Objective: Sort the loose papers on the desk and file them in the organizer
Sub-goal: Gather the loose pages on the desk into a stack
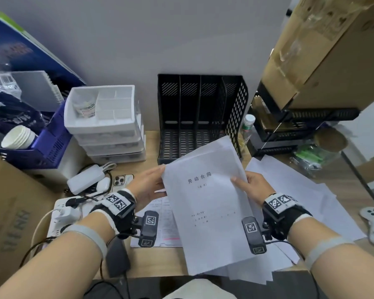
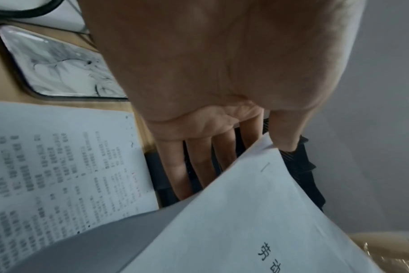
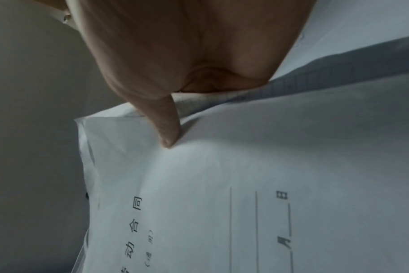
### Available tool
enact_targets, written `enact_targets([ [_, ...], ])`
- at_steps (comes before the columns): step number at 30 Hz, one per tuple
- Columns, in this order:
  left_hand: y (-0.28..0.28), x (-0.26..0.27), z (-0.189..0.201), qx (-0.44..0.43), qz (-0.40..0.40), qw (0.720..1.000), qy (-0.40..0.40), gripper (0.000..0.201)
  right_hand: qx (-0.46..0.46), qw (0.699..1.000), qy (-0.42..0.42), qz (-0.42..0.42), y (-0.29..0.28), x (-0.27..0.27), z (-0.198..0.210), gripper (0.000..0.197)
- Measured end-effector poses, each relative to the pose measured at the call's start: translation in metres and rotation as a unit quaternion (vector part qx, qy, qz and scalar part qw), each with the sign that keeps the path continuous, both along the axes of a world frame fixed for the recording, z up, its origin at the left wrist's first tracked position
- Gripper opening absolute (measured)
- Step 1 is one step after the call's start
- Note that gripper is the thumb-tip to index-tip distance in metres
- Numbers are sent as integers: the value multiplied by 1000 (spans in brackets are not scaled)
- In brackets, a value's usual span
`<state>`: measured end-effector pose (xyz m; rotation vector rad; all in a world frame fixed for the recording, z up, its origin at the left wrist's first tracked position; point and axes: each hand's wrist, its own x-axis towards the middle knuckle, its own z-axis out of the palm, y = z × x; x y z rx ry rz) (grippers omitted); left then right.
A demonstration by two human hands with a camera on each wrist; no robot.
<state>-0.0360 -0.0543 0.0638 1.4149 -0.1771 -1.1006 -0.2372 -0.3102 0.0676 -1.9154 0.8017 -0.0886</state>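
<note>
My left hand (image 1: 148,184) and right hand (image 1: 254,186) pinch the labour contract (image 1: 207,203) by its side edges, just in front of the black file organizer (image 1: 201,117). It's a light-looking grip, so the under-sheets may slide out, or a corner may snag a divider (image 1: 179,104).

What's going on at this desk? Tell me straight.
A person holds a sheaf of papers above the desk, the left hand pinching its left edge and the right hand its right edge. The black organizer stands just behind it, and its slots show no paper yet. More loose sheets lie spread on the desk below and to the right, so the filing looks barely begun.
</note>
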Motion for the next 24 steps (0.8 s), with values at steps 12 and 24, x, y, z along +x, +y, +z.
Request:
enact_targets([
  [12,-29,-29,-6,15,78,994,-81,6,-81,989,13,-125,14,-8,-18,50],
  [24,-66,-51,28,-101,4,995,24,32,9,984,-60,167,66,44,21,79],
])
